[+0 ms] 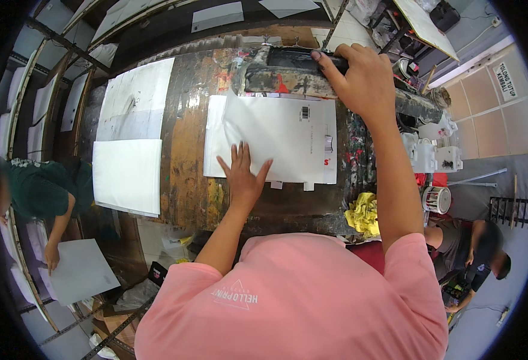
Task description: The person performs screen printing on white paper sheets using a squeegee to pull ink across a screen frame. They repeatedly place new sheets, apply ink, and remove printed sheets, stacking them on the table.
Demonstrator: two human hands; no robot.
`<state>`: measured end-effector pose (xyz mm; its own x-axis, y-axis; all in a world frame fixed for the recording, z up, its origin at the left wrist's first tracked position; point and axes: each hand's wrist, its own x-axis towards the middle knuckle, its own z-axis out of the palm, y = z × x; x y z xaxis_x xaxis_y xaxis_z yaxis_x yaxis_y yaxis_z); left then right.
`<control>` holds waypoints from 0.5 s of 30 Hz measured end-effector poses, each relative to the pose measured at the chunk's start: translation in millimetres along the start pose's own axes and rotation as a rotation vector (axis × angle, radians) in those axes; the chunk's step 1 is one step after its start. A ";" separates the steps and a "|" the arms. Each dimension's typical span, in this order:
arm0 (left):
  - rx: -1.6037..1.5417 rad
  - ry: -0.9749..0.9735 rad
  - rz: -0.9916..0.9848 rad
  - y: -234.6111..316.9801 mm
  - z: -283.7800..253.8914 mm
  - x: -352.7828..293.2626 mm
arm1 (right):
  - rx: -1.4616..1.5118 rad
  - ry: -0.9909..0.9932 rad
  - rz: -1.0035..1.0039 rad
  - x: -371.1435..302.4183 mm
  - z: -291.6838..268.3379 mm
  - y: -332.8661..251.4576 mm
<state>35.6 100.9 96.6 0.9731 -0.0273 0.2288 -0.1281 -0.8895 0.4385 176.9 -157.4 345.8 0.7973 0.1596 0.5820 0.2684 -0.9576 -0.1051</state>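
White flat envelope-like sheet (276, 147) lying on the worn, paint-stained table (186, 156), near the middle, long axis running left to right, small tabs sticking out at its near edge. Pressed down at the near-left part by the left hand (243, 174), palm flat, fingers spread apart and pointing away from the body, forearm rising from the lower edge. Far edge of the sheet tucked just beside a dirty, paint-caked bar (312, 78) lying across the table, also left to right. Gripped from above at its dark upper part by the right hand (360, 78), fingers curled around it, arm stretched long and nearly straight forward.

Left of the sheet, a strip of bare wood, then a stack of white sheets (129, 174) reaching the left edge of the table. To the right, little room: crumpled yellow rag (365, 213) at the near-right corner, a small tin can (437, 199) beyond the edge. Another person (42, 192) in dark green at far left, touching a grey sheet (81, 270) lower down.
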 end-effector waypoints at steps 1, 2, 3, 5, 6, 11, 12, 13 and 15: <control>-0.041 0.041 -0.032 1.1 -6.9 11.6 | 0.001 -0.016 0.009 -1.0 -0.7 -1.1; -0.085 0.082 -0.061 2.7 -11.4 23.1 | -0.003 -0.031 0.020 -1.9 -2.0 -0.1; -0.131 0.122 -0.088 2.3 -15.1 28.1 | -0.008 -0.046 0.031 -4.0 -3.0 -0.7; -0.190 0.180 -0.164 -20.1 -22.2 24.4 | 0.001 -0.023 0.005 -16.7 1.3 -4.5; -0.153 0.126 -0.233 -29.3 -36.1 18.3 | -0.005 -0.017 0.003 -24.1 2.8 -1.5; -0.089 0.166 -0.411 -158.8 -64.8 -8.5 | 0.008 0.027 -0.039 -33.2 5.9 -3.3; 0.132 0.236 -0.474 -146.8 -62.7 -2.8 | 0.005 0.027 -0.038 -33.9 6.4 -2.4; 0.355 0.308 -0.532 -131.6 -58.2 3.5 | 0.002 0.028 -0.038 -34.3 6.8 0.2; 0.052 0.226 -0.094 -122.5 -12.7 -3.4 | -0.005 0.042 -0.049 -32.1 7.3 0.6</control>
<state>45.6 215.7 53.1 0.9119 0.1542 0.3802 -0.0233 -0.9058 0.4231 155.4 -161.4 321.2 0.7600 0.1960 0.6197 0.3033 -0.9502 -0.0715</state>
